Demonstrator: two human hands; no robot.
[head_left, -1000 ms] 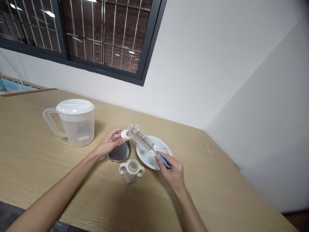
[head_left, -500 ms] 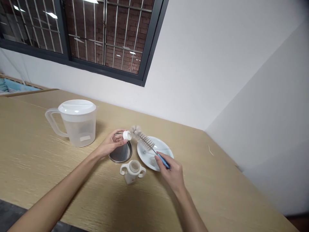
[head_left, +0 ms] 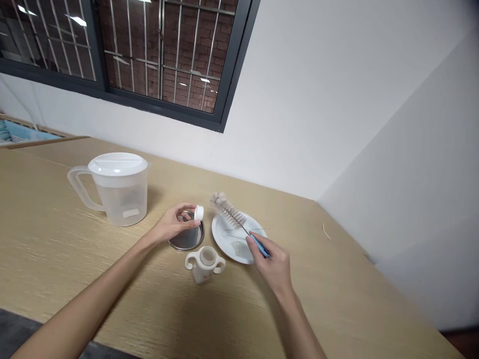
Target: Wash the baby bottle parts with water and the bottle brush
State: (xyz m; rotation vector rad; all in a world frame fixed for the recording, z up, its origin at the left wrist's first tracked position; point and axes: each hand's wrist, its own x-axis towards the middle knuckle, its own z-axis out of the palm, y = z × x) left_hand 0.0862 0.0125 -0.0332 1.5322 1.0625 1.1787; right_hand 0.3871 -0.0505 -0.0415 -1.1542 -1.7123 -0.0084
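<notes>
Between the fingers of my left hand (head_left: 175,223) is a small white bottle cap (head_left: 199,213), held above a round metal tray (head_left: 190,239). My right hand (head_left: 274,262) grips the blue handle of a bottle brush (head_left: 232,215). Its pale bristles point up and left over a white plate (head_left: 220,240), apart from the cap. On the plate are a thin wire-like piece and a clear item I cannot make out well. A baby bottle (head_left: 204,264) with two cream side handles stands upright without a lid, nearer to me than the tray.
A translucent plastic pitcher (head_left: 125,199) with a white lid stands at the left of the wooden table (head_left: 149,299). A thin pale strip (head_left: 326,231) lies to the right. Behind the table are a white wall and a barred window (head_left: 160,55).
The brush has moved right, away from the cap, with my right hand. My left hand has turned the cap, so it now faces more to the side.
</notes>
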